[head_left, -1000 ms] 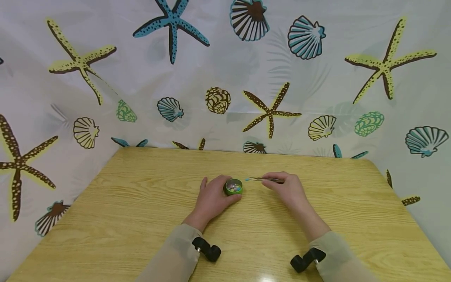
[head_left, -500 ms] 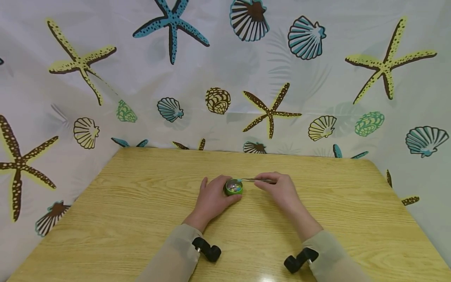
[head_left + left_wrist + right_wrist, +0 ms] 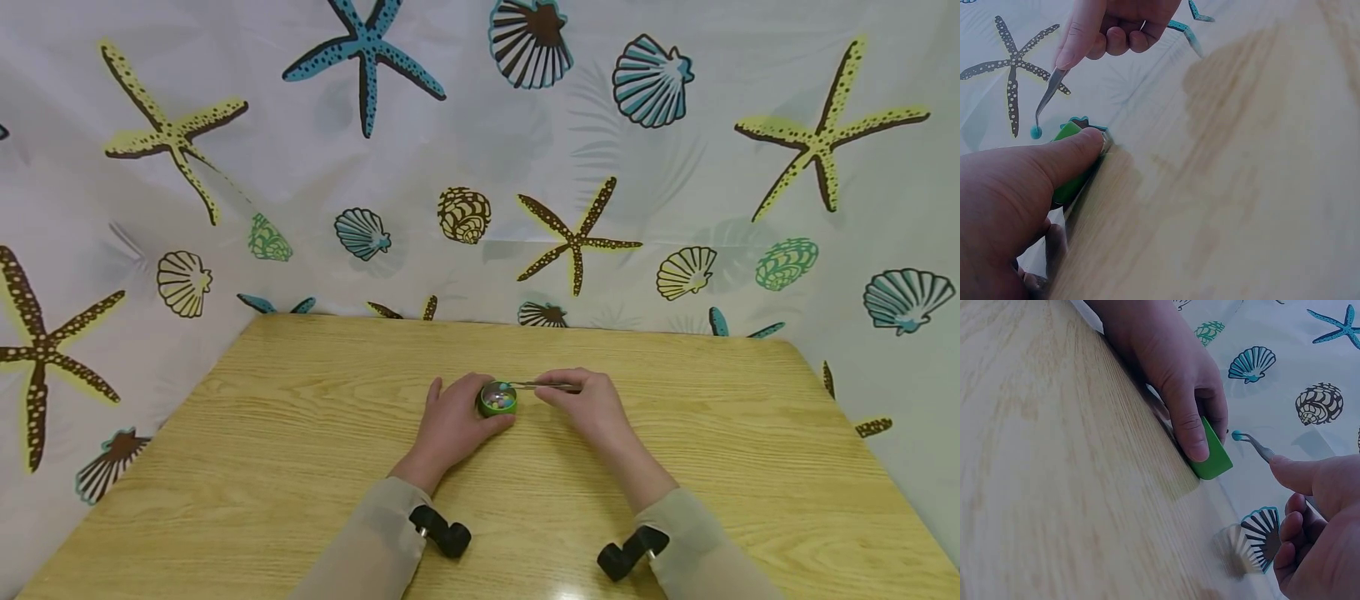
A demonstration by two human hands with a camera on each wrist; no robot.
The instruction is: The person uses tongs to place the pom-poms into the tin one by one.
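My left hand grips a small round green tin on the table, thumb at the near side and fingers around the far side. Several small coloured beads lie in the bottom of the tin. With thumb and fingers my right hand pinches metal tweezers that have a bent tip. A blue bead sits between the tweezer tips. In the head view this bead overlaps the tin's far inside rim; both wrist views show it held above the tin. The right hand's other fingers are curled in.
The wooden table extends around both hands. A white cloth printed with starfish and shells hangs behind the table and at both sides. Black camera mounts sit on both wrists over light sleeves.
My right hand has moved left with the tweezers, carrying the blue bead from right of the tin to over its opening. The left hand and the tin have stayed in place.
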